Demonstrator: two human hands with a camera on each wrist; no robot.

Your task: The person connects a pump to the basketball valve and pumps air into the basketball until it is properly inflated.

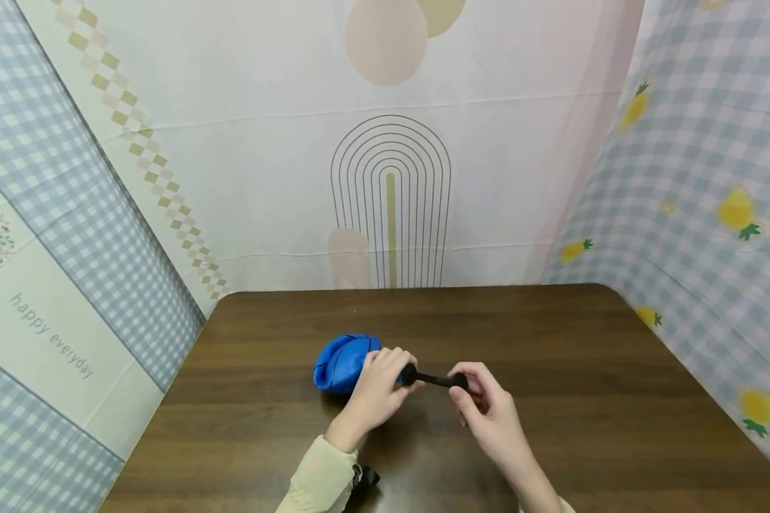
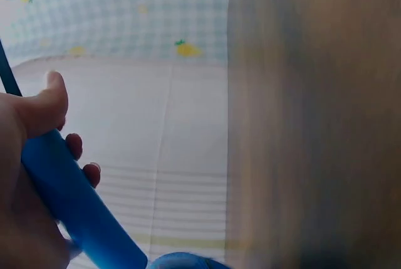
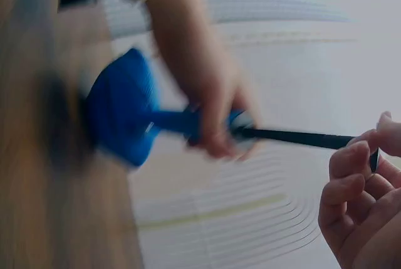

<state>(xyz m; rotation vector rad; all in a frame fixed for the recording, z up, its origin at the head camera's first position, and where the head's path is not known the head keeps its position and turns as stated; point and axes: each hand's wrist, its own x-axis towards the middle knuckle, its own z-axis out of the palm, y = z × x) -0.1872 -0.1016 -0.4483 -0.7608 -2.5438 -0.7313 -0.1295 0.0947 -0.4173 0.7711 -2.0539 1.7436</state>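
Note:
A partly deflated blue ball with thin black seams, its side caved in, is joined to the end of a hand pump. My left hand wraps round the pump's blue barrel, hiding most of it in the head view. From the barrel's other end the black plunger rod stretches to the right, pulled out. At its tip, my right hand pinches the black handle between thumb and fingers. The ball appears blurred beside the left hand in the right wrist view.
A brown wooden table lies under both hands. Behind it hangs a white patterned cloth, with checked cloths at the sides. A black strap shows at the left sleeve.

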